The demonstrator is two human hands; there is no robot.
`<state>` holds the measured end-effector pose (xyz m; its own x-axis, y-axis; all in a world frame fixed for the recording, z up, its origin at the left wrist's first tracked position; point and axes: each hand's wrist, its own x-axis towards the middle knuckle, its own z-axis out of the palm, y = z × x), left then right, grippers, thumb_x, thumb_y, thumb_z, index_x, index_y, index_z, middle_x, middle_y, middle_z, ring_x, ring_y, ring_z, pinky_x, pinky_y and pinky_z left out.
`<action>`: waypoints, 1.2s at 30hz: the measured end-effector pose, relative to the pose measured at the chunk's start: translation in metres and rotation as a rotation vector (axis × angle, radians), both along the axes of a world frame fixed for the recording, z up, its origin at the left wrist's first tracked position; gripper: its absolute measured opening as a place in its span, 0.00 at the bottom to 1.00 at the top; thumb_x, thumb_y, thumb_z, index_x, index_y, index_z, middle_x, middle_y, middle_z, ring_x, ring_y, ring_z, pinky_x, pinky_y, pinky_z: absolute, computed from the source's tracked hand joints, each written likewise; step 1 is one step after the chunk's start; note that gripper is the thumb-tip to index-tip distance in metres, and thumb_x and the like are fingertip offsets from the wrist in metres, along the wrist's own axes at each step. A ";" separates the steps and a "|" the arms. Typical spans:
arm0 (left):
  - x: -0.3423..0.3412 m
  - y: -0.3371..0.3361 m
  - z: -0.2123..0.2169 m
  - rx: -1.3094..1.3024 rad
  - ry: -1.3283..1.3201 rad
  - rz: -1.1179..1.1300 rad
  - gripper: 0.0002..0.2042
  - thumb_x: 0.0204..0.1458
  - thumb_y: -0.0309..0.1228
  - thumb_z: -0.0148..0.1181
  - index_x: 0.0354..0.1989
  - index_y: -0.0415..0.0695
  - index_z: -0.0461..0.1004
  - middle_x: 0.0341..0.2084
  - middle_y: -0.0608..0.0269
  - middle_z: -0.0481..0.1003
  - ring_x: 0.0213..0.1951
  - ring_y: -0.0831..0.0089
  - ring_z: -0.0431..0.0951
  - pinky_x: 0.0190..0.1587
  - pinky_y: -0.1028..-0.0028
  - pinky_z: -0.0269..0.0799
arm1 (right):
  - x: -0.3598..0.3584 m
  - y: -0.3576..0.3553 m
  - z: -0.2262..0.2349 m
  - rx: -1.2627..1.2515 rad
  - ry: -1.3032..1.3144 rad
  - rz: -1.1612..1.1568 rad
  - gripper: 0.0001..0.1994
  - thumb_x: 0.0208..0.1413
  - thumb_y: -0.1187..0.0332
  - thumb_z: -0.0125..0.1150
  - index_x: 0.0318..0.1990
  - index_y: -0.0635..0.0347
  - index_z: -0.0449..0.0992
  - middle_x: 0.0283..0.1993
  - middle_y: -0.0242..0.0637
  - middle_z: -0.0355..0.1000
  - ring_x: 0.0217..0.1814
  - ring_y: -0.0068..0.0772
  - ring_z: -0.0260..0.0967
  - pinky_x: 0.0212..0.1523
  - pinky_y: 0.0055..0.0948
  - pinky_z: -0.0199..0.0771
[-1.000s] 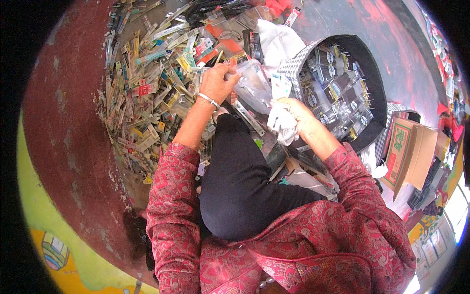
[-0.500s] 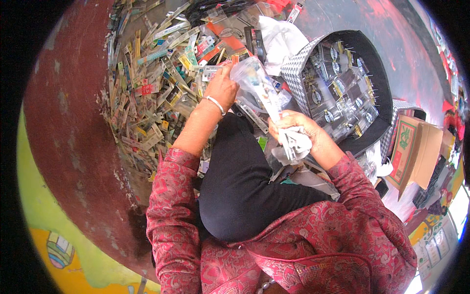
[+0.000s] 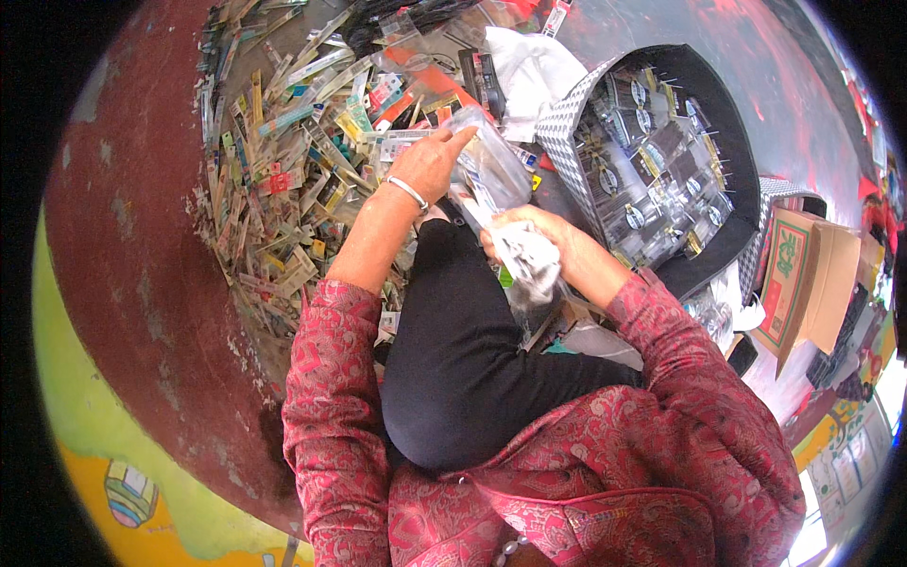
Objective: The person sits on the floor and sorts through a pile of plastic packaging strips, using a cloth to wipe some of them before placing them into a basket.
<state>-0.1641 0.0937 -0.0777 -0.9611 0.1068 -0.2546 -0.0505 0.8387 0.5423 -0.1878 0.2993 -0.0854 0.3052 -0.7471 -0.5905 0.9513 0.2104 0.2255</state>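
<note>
Clear plastic bag looked light and slippery imo, best pinched far-end; your right hand clamped the white wad, left hand grip unclear.

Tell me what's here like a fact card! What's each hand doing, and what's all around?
Left hand: at a clear bag, wearing a white bracelet; its exact grip is hard to tell
Right hand: holding a crumpled white bundle
On the left: a big messy pile of thin packets
On the right: a checked box with clear packets inside
Farther right: an open brown carton
Clothes: red patterned top, black trousers
</note>
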 end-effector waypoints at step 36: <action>0.000 -0.024 0.002 -0.207 0.062 -0.080 0.18 0.43 0.25 0.48 0.46 0.46 0.66 0.37 0.56 0.72 0.38 0.58 0.73 0.40 0.66 0.69 | -0.084 -0.033 -0.038 0.112 0.973 0.924 0.13 0.35 0.66 0.65 0.28 0.65 0.74 0.25 0.35 0.71 0.23 0.27 0.66 0.23 0.27 0.65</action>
